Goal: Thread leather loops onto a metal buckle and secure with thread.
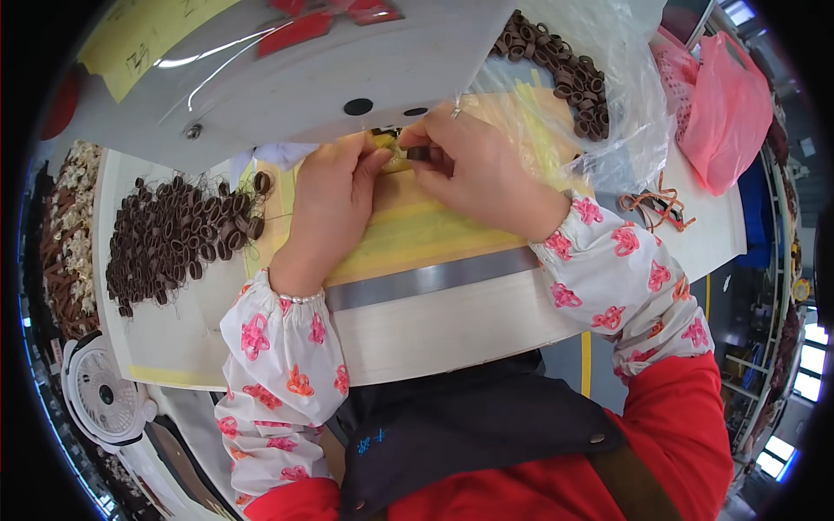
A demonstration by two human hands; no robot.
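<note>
Both my hands meet under the pale grey head of what looks like a sewing machine [313, 95]. My left hand [334, 195] is pinched closed at the stitching spot; its fingertips hide whatever they hold. Just to the right, my right hand [473, 165] has a small dark brown loop [419, 154] between its bent fingers. Yellow tape [426, 221] covers the work surface beneath my hands. To the left lies a heap of brown loops [178, 234] with loose thread ends trailing from them. More brown loops [565, 74] lie on clear plastic at the far right.
A metal strip [434, 280] crosses the white table [443, 334] in front of me. On the right are a clear plastic bag [638, 95], a pink bag [725, 113] and orange cord [665, 204]. A white fan [104, 392] stands at the lower left.
</note>
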